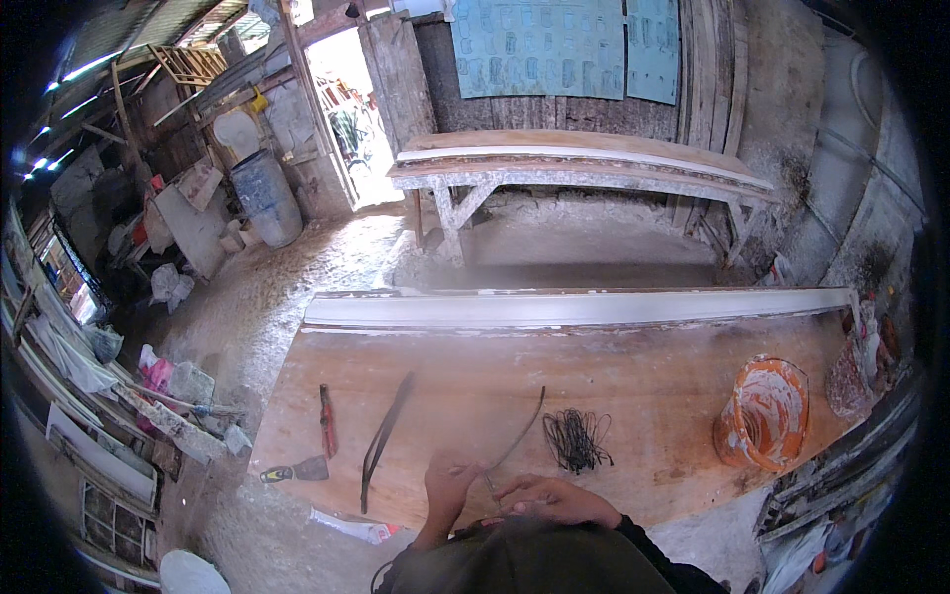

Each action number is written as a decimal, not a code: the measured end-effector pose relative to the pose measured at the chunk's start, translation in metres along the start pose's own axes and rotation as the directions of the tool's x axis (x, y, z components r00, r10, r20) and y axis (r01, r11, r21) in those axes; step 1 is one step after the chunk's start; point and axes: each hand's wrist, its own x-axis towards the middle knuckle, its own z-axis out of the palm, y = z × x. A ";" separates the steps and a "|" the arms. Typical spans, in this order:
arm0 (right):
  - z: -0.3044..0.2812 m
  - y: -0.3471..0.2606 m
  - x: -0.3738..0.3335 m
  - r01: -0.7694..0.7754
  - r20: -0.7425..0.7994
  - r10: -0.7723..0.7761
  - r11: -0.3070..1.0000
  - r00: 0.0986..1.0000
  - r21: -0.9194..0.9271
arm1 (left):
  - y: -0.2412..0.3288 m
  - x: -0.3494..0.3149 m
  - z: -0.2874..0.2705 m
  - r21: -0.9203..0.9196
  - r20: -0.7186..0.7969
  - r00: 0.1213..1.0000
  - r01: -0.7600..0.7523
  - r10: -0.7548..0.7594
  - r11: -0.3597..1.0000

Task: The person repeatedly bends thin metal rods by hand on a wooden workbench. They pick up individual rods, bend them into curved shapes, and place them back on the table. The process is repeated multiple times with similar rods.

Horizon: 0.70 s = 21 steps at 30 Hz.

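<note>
Close to my body, at the near edge of the wooden table [633, 396], both hands are together on a thin dark cord-like strip [519, 436]. My left hand [451, 483] pinches the strip, whose far end lies out over the board. My right hand [560, 498] is curled beside it at the strip's near end; part of its fingers is hidden. Just beyond my right hand rests a tangled bundle of black cord [576, 442]. Left of my hands lie a longer dark strip [384, 445], a slim red tool [328, 420] and a putty knife [295, 471].
An orange bucket [727, 426] smeared with white stands at the table's right. A long white moulding [574, 308] runs along the far edge. Behind is a bench [465, 182] carrying another moulding. A blue barrel [265, 198] stands near the bright doorway; clutter lines the left.
</note>
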 end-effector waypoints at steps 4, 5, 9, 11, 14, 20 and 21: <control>0.001 0.014 0.002 0.066 0.023 -0.065 0.995 0.998 -0.070 | -0.006 -0.003 0.001 0.212 0.023 0.992 -0.124 0.122 0.969; 0.002 0.018 0.002 0.090 0.014 -0.089 0.992 0.996 -0.089 | -0.008 -0.005 0.005 0.183 0.024 0.989 -0.145 0.143 0.972; 0.003 0.021 0.002 0.176 -0.064 -0.191 0.966 0.980 -0.188 | 0.006 -0.013 0.014 0.164 0.099 0.990 -0.111 0.096 0.980; 0.005 0.021 0.002 0.184 -0.102 -0.204 0.967 0.974 -0.175 | -0.006 -0.011 0.012 0.278 0.220 0.951 -0.275 0.218 0.920; 0.008 0.027 0.000 0.104 -0.343 -0.124 0.992 0.931 -0.076 | -0.006 -0.013 0.013 0.322 0.299 0.918 -0.352 0.259 0.879; 0.012 0.052 0.002 0.146 -0.671 -0.077 0.988 0.737 0.047 | -0.002 -0.025 0.018 0.133 0.483 0.867 -0.214 0.125 0.968; 0.010 0.054 0.002 -0.015 -0.701 -0.097 0.988 0.706 -0.151 | -0.003 -0.028 0.018 0.091 0.518 0.849 -0.174 0.102 0.981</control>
